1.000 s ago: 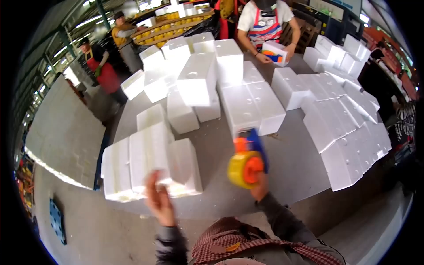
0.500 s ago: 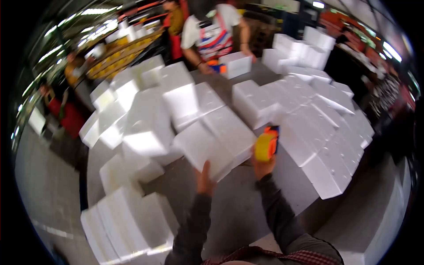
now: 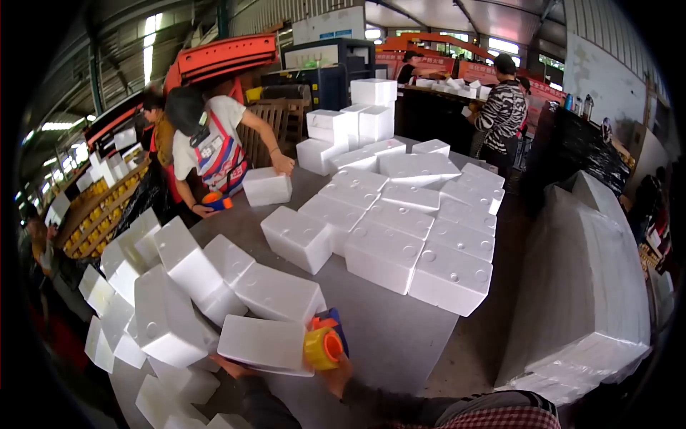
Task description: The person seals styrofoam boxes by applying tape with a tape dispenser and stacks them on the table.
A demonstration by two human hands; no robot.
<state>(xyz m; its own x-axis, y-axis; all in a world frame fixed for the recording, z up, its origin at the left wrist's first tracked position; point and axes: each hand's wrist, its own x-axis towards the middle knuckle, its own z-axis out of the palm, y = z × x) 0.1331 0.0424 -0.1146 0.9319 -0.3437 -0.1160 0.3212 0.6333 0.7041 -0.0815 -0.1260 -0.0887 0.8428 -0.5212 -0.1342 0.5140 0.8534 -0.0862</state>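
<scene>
White box [image 3: 263,342] is grasped at its left end by left hand [image 3: 232,366]; tape dispenser [image 3: 321,349] is gripped by right hand [image 3: 341,375] at the box's right end. Box could be dented or skewed if the dispenser is pushed too hard. Grey table [image 3: 400,343] is spread below both hands, more boxes [image 3: 418,236] crowded beyond them; wrapped stack [image 3: 572,300] is seen to their right.

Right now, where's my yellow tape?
In the head view, the tape is low, just left of centre, in your right hand, by the right end of the white box at your left hand.
</scene>
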